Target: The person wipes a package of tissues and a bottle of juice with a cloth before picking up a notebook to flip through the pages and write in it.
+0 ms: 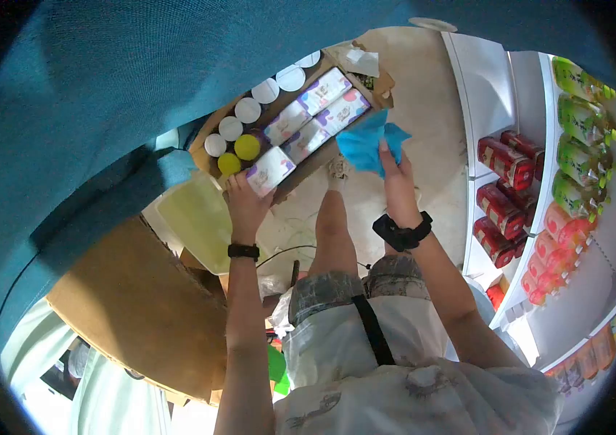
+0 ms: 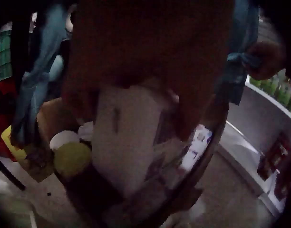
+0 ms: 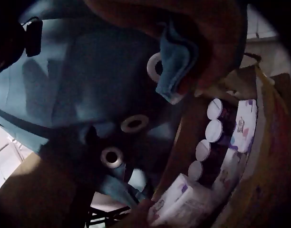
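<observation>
My left hand [image 1: 248, 206] grips a small white box [image 1: 270, 172] with purple corners and printed pictures. This box sits at the near end of an open cardboard carton [image 1: 300, 187], tilted against the rows of similar white boxes [image 1: 324, 90]. In the left wrist view the hand covers the top of the white box [image 2: 121, 142], fingers down both sides. A blue cloth [image 1: 366, 145] is pinched between the thumb and fingers of my right hand [image 1: 398, 181], beside the carton's right edge. In the right wrist view, folds of the blue cloth [image 3: 176, 61] hang below the fingers.
Jars with white lids [image 1: 247, 110] and yellow-green lids [image 1: 247, 147] line the carton's left side. A teal curtain [image 1: 126, 87] hangs over it. Right stands a white shelf [image 1: 482, 101] with red packs [image 1: 503, 161] and green bottles [image 1: 582, 145]. A pale green bin [image 1: 192, 217] lies near left.
</observation>
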`<act>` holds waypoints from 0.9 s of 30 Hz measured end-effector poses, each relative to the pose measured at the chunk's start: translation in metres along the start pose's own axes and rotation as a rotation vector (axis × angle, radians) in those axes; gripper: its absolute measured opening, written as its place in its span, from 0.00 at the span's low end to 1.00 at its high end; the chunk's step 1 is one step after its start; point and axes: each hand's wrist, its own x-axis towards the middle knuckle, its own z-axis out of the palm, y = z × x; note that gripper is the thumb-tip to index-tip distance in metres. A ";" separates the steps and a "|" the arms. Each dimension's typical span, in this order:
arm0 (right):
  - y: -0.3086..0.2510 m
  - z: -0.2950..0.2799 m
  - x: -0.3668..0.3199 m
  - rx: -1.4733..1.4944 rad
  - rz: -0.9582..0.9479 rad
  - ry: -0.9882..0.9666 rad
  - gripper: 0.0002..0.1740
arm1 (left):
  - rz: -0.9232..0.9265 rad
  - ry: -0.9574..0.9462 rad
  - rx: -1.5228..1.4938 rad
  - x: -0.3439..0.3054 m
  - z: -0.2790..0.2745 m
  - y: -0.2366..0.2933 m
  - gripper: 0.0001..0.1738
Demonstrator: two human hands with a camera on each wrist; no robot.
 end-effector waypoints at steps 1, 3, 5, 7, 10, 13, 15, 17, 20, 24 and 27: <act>0.002 0.001 -0.004 -0.019 0.013 0.007 0.21 | 0.003 -0.038 0.049 -0.002 0.001 -0.007 0.39; 0.013 0.000 0.000 -0.065 0.012 0.001 0.19 | -0.008 -0.072 0.130 0.003 0.022 -0.019 0.39; 0.026 0.000 0.002 -0.085 -0.013 -0.048 0.18 | -0.045 -0.049 0.232 0.003 0.034 -0.030 0.39; 0.033 -0.002 0.004 -0.120 -0.021 -0.106 0.19 | -0.024 0.006 0.329 0.006 0.045 -0.033 0.37; 0.037 -0.005 0.002 -0.222 -0.014 -0.143 0.19 | 0.023 0.114 0.435 0.004 0.064 -0.040 0.33; 0.045 -0.009 0.000 -0.239 0.036 -0.159 0.19 | -0.063 0.082 0.414 0.002 0.073 -0.045 0.28; 0.051 -0.015 -0.003 -0.262 0.045 -0.171 0.19 | -0.102 0.055 0.430 0.001 0.083 -0.050 0.26; 0.052 -0.021 -0.005 -0.332 0.020 -0.195 0.19 | -0.080 0.082 0.513 0.000 0.095 -0.056 0.24; 0.027 -0.019 -0.013 -0.639 0.104 -0.225 0.14 | -0.143 -0.015 0.451 -0.002 0.092 -0.055 0.24; 0.063 -0.004 -0.016 -0.980 -0.614 -0.421 0.13 | -0.027 0.206 0.456 -0.008 0.090 -0.050 0.27; 0.088 0.031 -0.004 -1.049 -0.802 -0.534 0.15 | 0.012 0.208 0.333 -0.008 0.083 -0.048 0.29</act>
